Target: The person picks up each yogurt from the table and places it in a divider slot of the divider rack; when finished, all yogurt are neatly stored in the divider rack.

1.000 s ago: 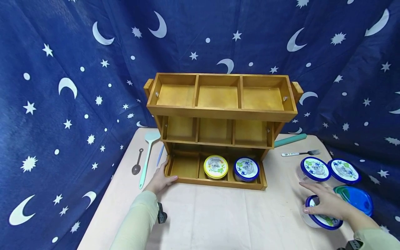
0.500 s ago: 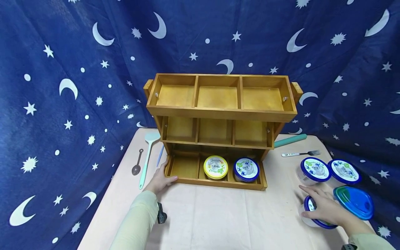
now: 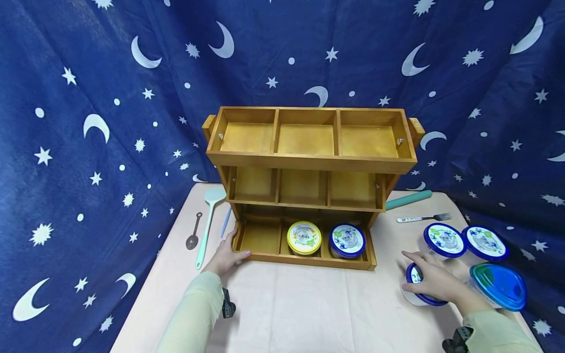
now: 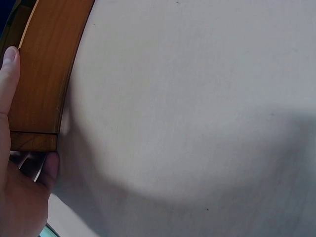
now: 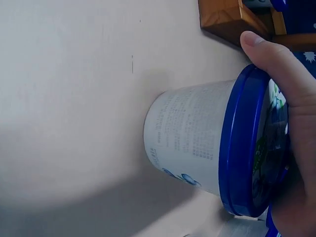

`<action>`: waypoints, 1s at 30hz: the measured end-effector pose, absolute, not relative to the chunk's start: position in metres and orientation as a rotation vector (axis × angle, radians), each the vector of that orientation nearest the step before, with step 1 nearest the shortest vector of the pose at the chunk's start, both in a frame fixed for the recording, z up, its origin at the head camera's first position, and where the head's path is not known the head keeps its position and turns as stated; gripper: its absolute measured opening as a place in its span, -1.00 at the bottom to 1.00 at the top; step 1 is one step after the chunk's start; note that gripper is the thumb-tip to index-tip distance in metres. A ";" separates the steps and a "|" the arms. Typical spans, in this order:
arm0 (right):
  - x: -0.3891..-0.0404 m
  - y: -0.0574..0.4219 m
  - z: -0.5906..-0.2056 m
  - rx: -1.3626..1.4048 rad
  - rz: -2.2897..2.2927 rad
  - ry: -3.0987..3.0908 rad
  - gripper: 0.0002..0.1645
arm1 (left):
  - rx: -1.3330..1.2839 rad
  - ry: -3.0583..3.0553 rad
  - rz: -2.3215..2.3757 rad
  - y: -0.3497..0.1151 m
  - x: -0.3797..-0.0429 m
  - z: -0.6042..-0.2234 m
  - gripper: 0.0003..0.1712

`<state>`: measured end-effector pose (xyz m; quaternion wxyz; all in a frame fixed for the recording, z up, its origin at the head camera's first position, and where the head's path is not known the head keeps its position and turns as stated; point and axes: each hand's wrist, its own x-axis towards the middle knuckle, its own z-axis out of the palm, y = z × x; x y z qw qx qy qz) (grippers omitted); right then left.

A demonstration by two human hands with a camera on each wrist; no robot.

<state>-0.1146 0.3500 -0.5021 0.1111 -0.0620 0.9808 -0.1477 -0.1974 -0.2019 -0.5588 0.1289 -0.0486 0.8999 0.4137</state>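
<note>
My left hand [image 3: 226,256] grips the front left corner of a three-tier wooden organizer box [image 3: 304,260]; its thumb lies along the front board in the left wrist view. At the right of the table, my right hand [image 3: 434,282] holds a round tub with a blue lid [image 5: 197,133] from above, fingers spread round the lid. The hand covers much of that lid in the head view. In the bottom tier sit a yellow-lidded tub [image 3: 304,238] in the middle compartment and a blue-lidded tub [image 3: 347,240] in the right one.
Two more blue-lidded tubs [image 3: 445,239] and a container with a blue-green lid [image 3: 499,285] stand at the right. A fork [image 3: 423,217] and a teal roll [image 3: 409,199] lie behind them. Left of the organizer are a turner [image 3: 207,230] and a measuring spoon [image 3: 194,233].
My right hand has moved left with the blue-lidded tub, away from the blue-green-lidded container, which shows more fully. My left hand has stayed on the organizer's corner.
</note>
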 end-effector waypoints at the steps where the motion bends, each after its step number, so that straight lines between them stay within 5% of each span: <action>1: -0.115 0.349 -0.502 -0.180 -0.436 2.884 0.18 | -0.143 2.616 1.203 -0.202 -0.197 -0.558 0.12; 30: -0.093 0.377 -0.493 -0.240 -0.506 2.829 0.38 | -0.138 2.604 1.217 -0.203 -0.196 -0.555 0.15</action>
